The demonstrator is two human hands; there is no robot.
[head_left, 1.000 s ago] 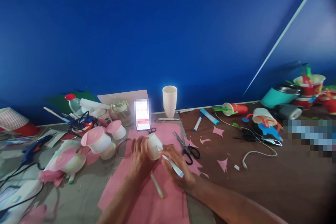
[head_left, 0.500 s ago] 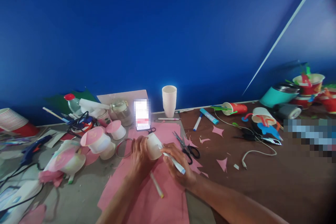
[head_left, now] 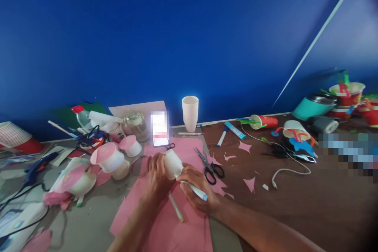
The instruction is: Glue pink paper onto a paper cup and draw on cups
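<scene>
My left hand [head_left: 156, 175] is closed around the left side of a white paper cup [head_left: 173, 162], which is tilted above the pink paper [head_left: 191, 224]. In my right hand [head_left: 196, 187] is a marker [head_left: 195, 190] with a white barrel and a light blue end. Its tip is close to the lower part of the cup; a small dark mark shows there, and I cannot tell whether the tip touches. Below my hands a second marker [head_left: 176, 208] with a yellow end lies on the paper. Scissors with black handles [head_left: 210, 167] rest just beyond my right hand.
A stack of white cups [head_left: 190, 113] and a bright phone [head_left: 160, 128] stand near the blue wall. Pink-topped cups [head_left: 108, 157], a glass jar [head_left: 134, 124] and a glue gun [head_left: 37, 168] crowd the left. Paper scraps [head_left: 245, 147], a cable [head_left: 291, 170] and red cups [head_left: 268, 122] lie right.
My right hand has shifted slightly left and down, bringing the marker's tip lower on the cup. A small dark mark now shows near the cup's lower edge. My left hand has barely moved.
</scene>
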